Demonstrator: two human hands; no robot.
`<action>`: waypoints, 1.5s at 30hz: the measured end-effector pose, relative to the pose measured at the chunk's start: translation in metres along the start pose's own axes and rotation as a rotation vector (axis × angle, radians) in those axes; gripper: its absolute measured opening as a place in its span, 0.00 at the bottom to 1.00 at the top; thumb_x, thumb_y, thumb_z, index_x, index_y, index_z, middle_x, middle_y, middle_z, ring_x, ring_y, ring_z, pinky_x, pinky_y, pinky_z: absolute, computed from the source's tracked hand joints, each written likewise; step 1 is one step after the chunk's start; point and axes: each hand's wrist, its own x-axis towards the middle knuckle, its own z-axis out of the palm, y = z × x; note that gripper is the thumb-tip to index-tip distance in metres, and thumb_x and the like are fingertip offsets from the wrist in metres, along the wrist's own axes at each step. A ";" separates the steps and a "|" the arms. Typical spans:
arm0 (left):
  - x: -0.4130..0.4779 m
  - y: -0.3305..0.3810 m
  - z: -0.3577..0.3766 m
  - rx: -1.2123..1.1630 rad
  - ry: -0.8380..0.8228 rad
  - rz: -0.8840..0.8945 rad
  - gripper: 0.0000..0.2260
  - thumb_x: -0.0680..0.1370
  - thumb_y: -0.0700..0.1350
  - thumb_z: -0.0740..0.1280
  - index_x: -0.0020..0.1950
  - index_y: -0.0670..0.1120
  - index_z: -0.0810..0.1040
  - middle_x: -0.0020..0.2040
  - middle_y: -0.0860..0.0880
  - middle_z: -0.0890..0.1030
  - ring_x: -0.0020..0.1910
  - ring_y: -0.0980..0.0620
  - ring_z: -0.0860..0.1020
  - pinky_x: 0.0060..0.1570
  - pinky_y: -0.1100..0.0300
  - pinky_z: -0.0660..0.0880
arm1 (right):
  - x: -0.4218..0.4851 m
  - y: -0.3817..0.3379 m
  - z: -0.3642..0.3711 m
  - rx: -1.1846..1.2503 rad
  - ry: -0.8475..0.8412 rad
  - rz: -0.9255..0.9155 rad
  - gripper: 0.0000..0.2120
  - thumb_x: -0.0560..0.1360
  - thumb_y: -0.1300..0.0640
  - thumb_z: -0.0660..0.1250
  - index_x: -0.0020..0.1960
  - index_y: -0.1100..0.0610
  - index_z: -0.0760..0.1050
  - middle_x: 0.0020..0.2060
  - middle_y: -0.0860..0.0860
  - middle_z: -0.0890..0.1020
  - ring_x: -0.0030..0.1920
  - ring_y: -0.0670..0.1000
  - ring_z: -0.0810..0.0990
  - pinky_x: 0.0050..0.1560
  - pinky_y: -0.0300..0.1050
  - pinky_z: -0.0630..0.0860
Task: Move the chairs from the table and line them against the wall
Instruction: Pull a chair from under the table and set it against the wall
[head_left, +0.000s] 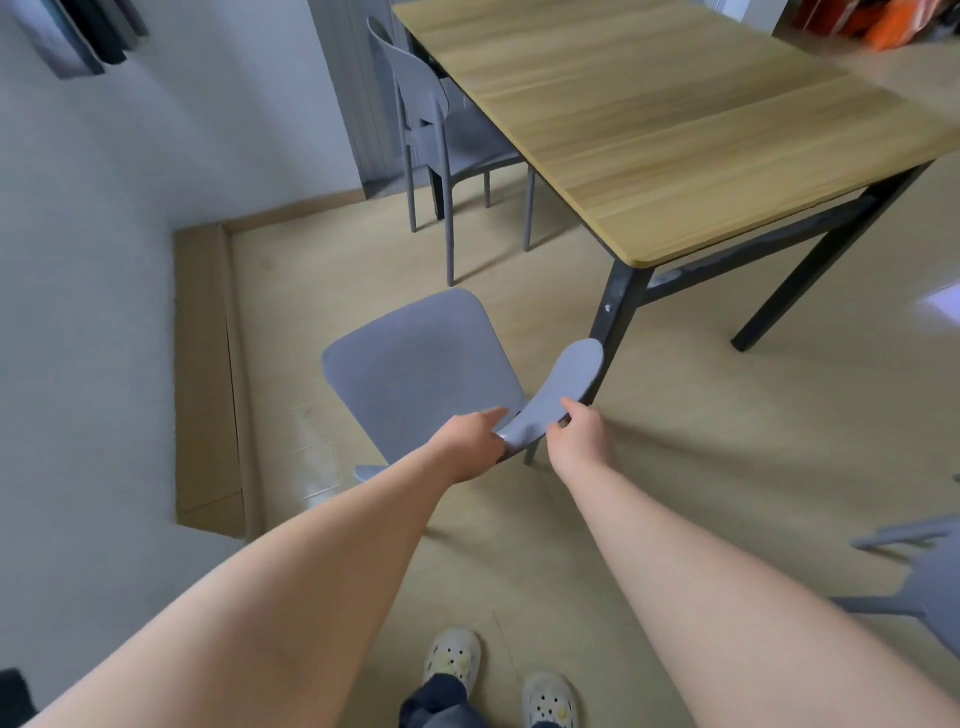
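A grey chair (415, 364) stands in front of me, off the near corner of the wooden table (701, 130). Both hands grip its curved backrest: my left hand (470, 444) at the left end, my right hand (579, 436) near the middle. A second grey chair (431, 104) is tucked at the table's far left side. Part of a third grey chair (919, 571) shows at the right edge. The white wall (104, 260) is to the left.
A tan baseboard ledge (208, 374) runs along the foot of the wall. The table's black legs (618, 317) stand just right of the held chair. My feet in pale clogs (498, 680) are on the light floor below.
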 end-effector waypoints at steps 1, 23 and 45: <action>0.003 -0.001 -0.004 -0.020 -0.003 -0.020 0.23 0.80 0.46 0.57 0.76 0.52 0.61 0.72 0.43 0.70 0.69 0.43 0.70 0.65 0.56 0.68 | 0.000 -0.005 0.003 0.114 0.021 0.059 0.22 0.80 0.63 0.55 0.73 0.52 0.66 0.72 0.53 0.68 0.66 0.58 0.73 0.64 0.50 0.72; 0.031 -0.013 -0.001 -0.179 -0.369 -0.020 0.25 0.78 0.34 0.62 0.74 0.47 0.65 0.67 0.41 0.76 0.58 0.47 0.77 0.63 0.52 0.76 | -0.018 -0.002 0.026 0.820 -0.137 0.615 0.16 0.81 0.66 0.55 0.68 0.64 0.68 0.63 0.62 0.78 0.58 0.61 0.79 0.53 0.58 0.75; -0.036 0.043 0.114 0.112 -0.163 0.024 0.21 0.79 0.39 0.55 0.71 0.49 0.70 0.71 0.45 0.70 0.64 0.45 0.75 0.62 0.56 0.73 | -0.045 0.141 -0.045 0.691 0.101 0.621 0.16 0.75 0.72 0.57 0.61 0.66 0.73 0.60 0.62 0.79 0.57 0.63 0.80 0.49 0.61 0.79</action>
